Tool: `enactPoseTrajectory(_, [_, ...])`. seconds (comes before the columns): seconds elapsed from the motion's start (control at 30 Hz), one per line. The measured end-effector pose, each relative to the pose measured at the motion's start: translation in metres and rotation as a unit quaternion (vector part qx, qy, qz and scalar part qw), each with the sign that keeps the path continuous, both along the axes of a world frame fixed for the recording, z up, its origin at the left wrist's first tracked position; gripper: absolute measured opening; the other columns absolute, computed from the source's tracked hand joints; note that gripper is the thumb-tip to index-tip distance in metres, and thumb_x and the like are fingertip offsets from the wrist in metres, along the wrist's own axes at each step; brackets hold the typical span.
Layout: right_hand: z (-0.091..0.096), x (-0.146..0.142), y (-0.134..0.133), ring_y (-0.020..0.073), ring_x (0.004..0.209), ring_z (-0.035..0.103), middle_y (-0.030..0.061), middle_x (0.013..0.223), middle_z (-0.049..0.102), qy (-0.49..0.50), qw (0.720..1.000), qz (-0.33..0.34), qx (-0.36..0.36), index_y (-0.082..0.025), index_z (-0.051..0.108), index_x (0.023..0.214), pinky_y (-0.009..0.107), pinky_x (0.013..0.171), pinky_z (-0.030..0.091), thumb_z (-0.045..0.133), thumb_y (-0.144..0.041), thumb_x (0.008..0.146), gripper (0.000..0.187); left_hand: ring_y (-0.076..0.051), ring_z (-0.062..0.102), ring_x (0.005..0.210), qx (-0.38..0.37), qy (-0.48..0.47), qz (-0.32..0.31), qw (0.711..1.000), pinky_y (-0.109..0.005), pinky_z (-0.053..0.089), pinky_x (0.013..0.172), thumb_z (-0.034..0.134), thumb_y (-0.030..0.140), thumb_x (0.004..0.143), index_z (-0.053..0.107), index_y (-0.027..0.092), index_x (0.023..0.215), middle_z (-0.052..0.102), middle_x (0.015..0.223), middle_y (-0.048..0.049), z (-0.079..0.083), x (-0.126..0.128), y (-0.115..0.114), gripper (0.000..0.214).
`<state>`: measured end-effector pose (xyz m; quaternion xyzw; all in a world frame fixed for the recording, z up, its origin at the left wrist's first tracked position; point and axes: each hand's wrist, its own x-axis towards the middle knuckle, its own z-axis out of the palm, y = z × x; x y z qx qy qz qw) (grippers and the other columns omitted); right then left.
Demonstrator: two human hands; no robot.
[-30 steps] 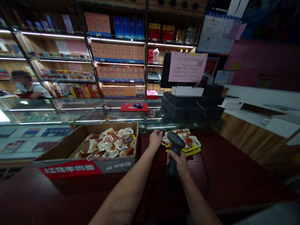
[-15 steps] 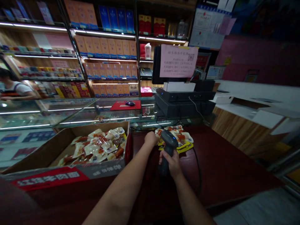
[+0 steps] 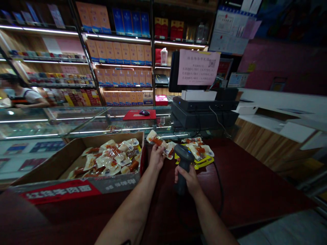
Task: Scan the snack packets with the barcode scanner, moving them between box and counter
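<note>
- The left hand is raised over the dark red bench. Its grip is closed on a few packets, white pouches with red filling that fan out from the fingers toward 11 and 2 o'clock.
- The right hand sits near the left, at its 4 o'clock. Its grip is wrapped round the handle of a scanner, which is held upright with its dark head tipped toward 12 o'clock.
- The scanner head is just beside the held packets, at their 4 o'clock. Whether they touch cannot be told.
- A pile of like packets lies on the bench at 1 o'clock from the scanner head, with yellow wrapper edges showing beneath it.
- A cable curves down across the bench at 3 o'clock of the right hand.
- An open cardboard box stands on the bench at 9 o'clock of the left hand. It holds a heap of the same packets and has a red label on its front wall.
- At 12 o'clock, behind the bench, a black till stands with a pink notice hung on its screen.
- A glass case runs off toward 10 o'clock. A mouse rests on a red mat on top of it.
- Shelves behind the case are lined with orange and blue cartons.
- A person is behind the case at the far 9 o'clock edge, well apart from both hands.
</note>
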<state>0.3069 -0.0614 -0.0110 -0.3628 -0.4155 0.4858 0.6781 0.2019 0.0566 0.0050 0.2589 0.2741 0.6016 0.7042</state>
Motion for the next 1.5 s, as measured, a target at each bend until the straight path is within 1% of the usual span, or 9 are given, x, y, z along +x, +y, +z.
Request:
enactPoseTrajectory(0.13, [-0.003,-0.002,0.001,0.013,0.037,0.056,-0.0046,0.055,0.061,-0.009,0.999,0.04,-0.034,-0.017,0.05,0.102,0.026,0.038,0.05,0.071,-0.038,0.069,0.044,-0.014,0.065,0.07,0.0,-0.047,0.059,0.997,-0.025,0.05,0.067,0.076,0.009,0.051,0.059,0.016,0.086,0.067,0.075,0.0002,-0.011,0.001,0.003,0.04])
enactPoseTrajectory(0.27, [-0.007,-0.003,0.003,0.013,0.036,0.056,-0.0051,0.053,0.061,-0.02,0.997,0.033,-0.065,-0.017,0.05,0.1,0.025,0.036,0.049,0.072,-0.041,0.067,0.046,-0.015,0.065,0.069,-0.038,-0.055,0.101,0.993,-0.026,0.051,0.065,0.076,0.007,0.054,0.06,0.015,0.083,0.067,0.074,-0.0012,-0.017,0.005,0.009,0.035])
enactPoseTrajectory(0.4, [-0.01,-0.003,0.004,0.0124,0.036,0.055,-0.0056,0.053,0.061,-0.031,0.995,0.04,-0.083,-0.018,0.049,0.097,0.024,0.036,0.048,0.072,-0.042,0.066,0.046,-0.014,0.065,0.072,-0.03,-0.069,0.125,0.989,-0.027,0.052,0.066,0.074,0.004,0.056,0.06,0.017,0.087,0.067,0.079,-0.001,-0.018,0.006,0.012,0.036])
enactPoseTrajectory(0.83, [0.0,-0.006,-0.001,0.0113,0.038,0.055,-0.0064,0.054,0.06,-0.046,0.992,0.069,-0.094,-0.02,0.047,0.093,0.023,0.038,0.048,0.069,-0.041,0.069,0.039,-0.012,0.062,0.065,-0.009,-0.023,0.127,0.992,-0.028,0.052,0.07,0.075,0.015,0.055,0.055,0.013,0.066,0.06,0.063,0.001,-0.024,0.004,0.017,0.023])
enactPoseTrajectory(1.0, [-0.002,-0.006,0.0,0.0113,0.038,0.055,-0.0061,0.055,0.06,-0.04,0.994,0.061,-0.081,-0.017,0.048,0.098,0.024,0.038,0.049,0.069,-0.04,0.07,0.042,-0.013,0.063,0.071,-0.021,-0.005,0.131,0.991,-0.028,0.051,0.071,0.074,0.015,0.058,0.056,0.014,0.071,0.061,0.068,0.0002,-0.022,0.005,0.015,0.022])
enactPoseTrajectory(1.13, [-0.003,-0.006,0.0,0.0114,0.036,0.054,-0.0057,0.054,0.06,-0.033,0.995,0.053,-0.078,-0.017,0.049,0.101,0.024,0.037,0.048,0.07,-0.041,0.069,0.046,-0.013,0.063,0.072,-0.023,-0.015,0.137,0.99,-0.026,0.05,0.066,0.075,0.012,0.054,0.057,0.016,0.082,0.064,0.078,-0.0002,-0.023,0.008,0.012,0.033])
enactPoseTrajectory(1.23, [0.0,-0.007,-0.002,0.0119,0.036,0.054,-0.0054,0.053,0.06,-0.027,0.996,0.051,-0.069,-0.016,0.05,0.101,0.024,0.036,0.047,0.072,-0.042,0.067,0.047,-0.013,0.063,0.072,0.012,-0.002,0.136,0.991,-0.025,0.048,0.067,0.077,0.015,0.051,0.059,0.016,0.084,0.065,0.081,-0.0011,-0.023,0.013,0.007,0.038])
enactPoseTrajectory(1.37, [0.006,-0.008,-0.007,0.0116,0.037,0.054,-0.0051,0.055,0.06,-0.002,0.997,0.044,-0.057,-0.017,0.05,0.105,0.024,0.038,0.047,0.071,-0.041,0.069,0.048,-0.016,0.063,0.076,0.103,0.083,0.115,0.984,-0.029,0.048,0.076,0.077,0.018,0.052,0.062,0.014,0.084,0.068,0.082,-0.0044,-0.014,0.017,-0.003,0.036])
enactPoseTrajectory(1.5, [0.014,-0.013,-0.012,0.0109,0.037,0.053,-0.0045,0.057,0.061,0.013,0.997,0.054,-0.048,-0.016,0.05,0.105,0.023,0.036,0.047,0.072,-0.042,0.069,0.049,-0.019,0.063,0.078,0.153,0.15,0.108,0.971,-0.031,0.047,0.079,0.075,0.018,0.056,0.063,0.013,0.083,0.069,0.082,-0.0067,0.015,0.009,-0.013,0.03])
